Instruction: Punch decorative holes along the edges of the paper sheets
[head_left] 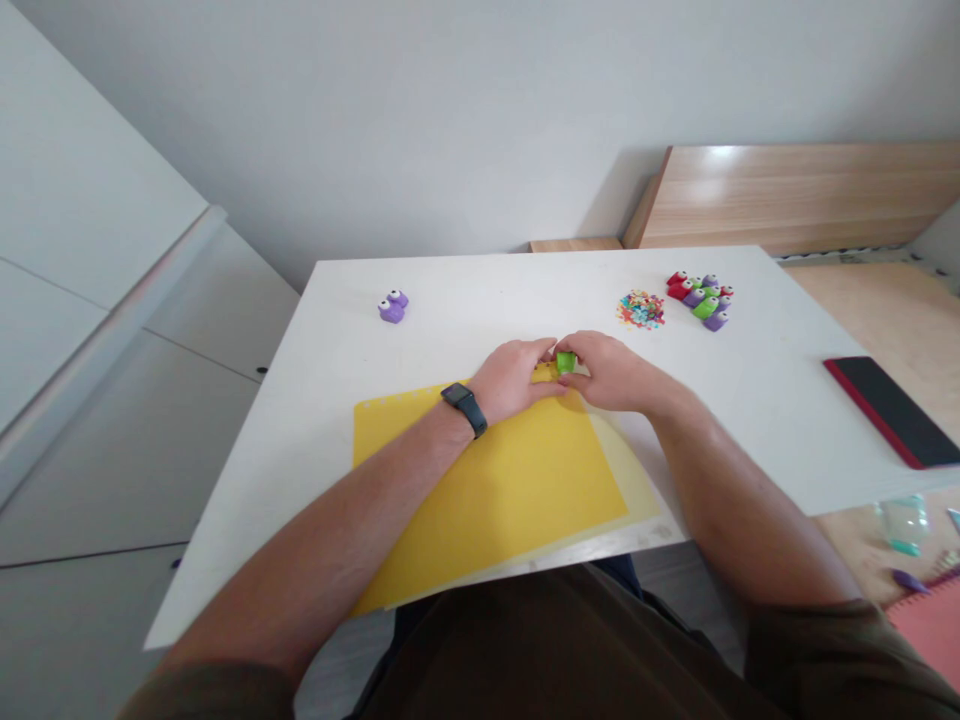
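Observation:
A yellow sheet (495, 490) lies on the white table in front of me, with a paler sheet showing beneath its right edge. My right hand (600, 370) grips a small green plastic piece (565, 362) between thumb and fingers at the sheet's top right corner. Beside it, my left hand (517, 378) pinches the sheet's upper edge near that piece, its thumb below and fingers above. Small marks or holes run along the top edge, partly covered by my left hand. A dark watch is on my left wrist.
Two purple pieces with eyes (393, 307) sit at the table's back left. At the back right are a pile of colourful bits (642, 310) and a cluster of red, green and purple pieces (702, 298). A black and red flat object (892, 410) lies at the right edge.

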